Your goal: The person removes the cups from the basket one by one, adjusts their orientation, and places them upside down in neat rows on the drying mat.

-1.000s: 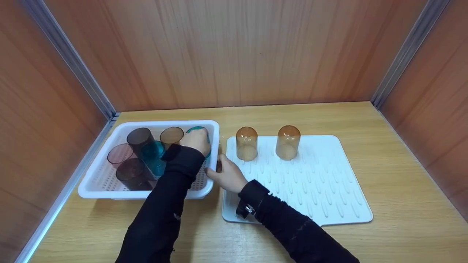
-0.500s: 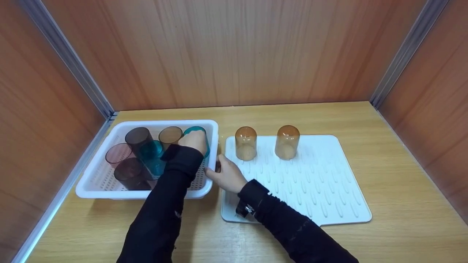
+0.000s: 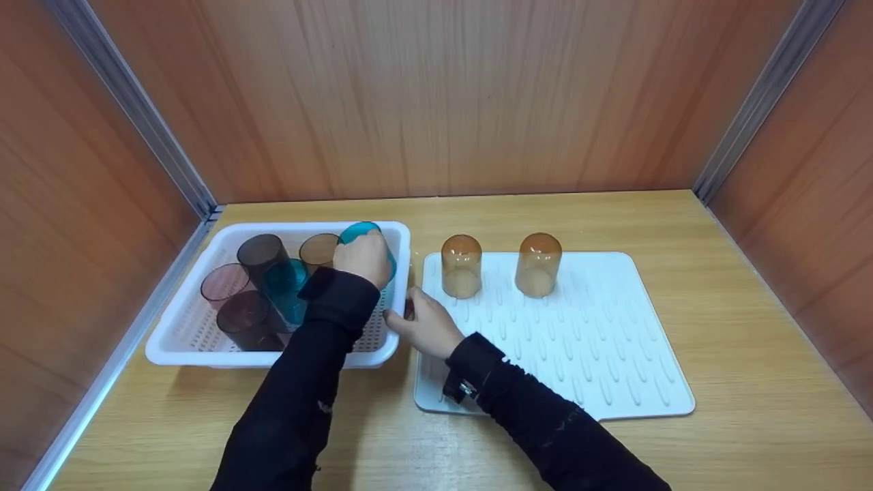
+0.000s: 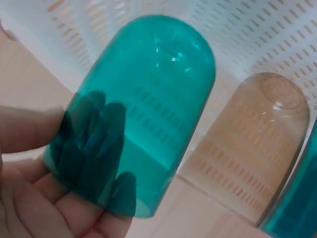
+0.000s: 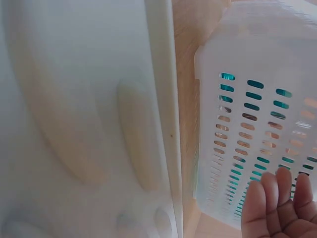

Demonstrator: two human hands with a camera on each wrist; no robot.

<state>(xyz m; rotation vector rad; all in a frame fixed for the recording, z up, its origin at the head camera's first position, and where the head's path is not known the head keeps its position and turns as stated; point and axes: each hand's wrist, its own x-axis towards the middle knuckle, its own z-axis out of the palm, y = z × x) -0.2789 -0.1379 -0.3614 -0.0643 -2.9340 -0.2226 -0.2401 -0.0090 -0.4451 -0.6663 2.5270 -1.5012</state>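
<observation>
Over the back right corner of the white basket (image 3: 184,357), my left hand (image 3: 363,259) grips a teal tumbler (image 4: 163,89). The thumb lies at the near end of its wall, and the fingers show dark through the teal. Beside it in the left wrist view leans a clear amber tumbler (image 4: 257,144), with part of another teal one (image 4: 297,198) at the edge. My right hand (image 3: 427,324) is at the basket's right side, thumb at the rim. In the right wrist view its fingers (image 5: 270,198) extend loosely in front of the slotted wall.
Several more tumblers fill the basket's left part, among them a pink one (image 3: 225,283) and a dark one (image 3: 262,256). Two amber tumblers (image 3: 461,266) stand upside down on a white ridged drying mat (image 3: 545,354). Wood panels wall in the table.
My left hand has raised and tilted the teal tumbler, so it now shows higher at the basket's back rim. The right hand has stayed in place.
</observation>
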